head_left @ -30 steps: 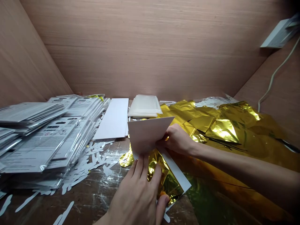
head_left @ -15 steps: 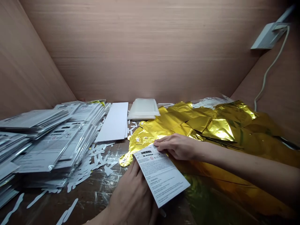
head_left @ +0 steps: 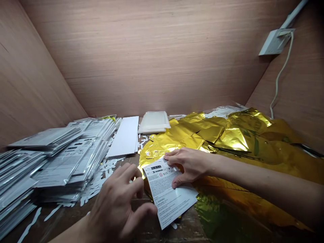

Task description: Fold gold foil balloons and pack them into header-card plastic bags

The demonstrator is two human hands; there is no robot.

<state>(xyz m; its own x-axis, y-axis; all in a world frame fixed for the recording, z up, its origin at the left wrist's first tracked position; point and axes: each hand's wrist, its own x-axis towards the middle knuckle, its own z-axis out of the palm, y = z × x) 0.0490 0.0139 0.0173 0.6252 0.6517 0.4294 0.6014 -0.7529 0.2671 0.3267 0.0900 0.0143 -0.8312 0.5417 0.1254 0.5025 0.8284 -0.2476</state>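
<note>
Could skew the card near the desk front edge, gripping with right hand alone, holding left hand empty, half-spread.

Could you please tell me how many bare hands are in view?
2: the left hand is near the left edge of the printed card, and the right hand rests on the card's upper part. Neither is fully hidden.

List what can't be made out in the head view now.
Head view:
- Printed card: small print too fine to read; underside faces away.
- Part of its print: covered by right hand.
- Gold foil: partly behind right forearm.
- Card stacks: cut off by left edge.
</note>
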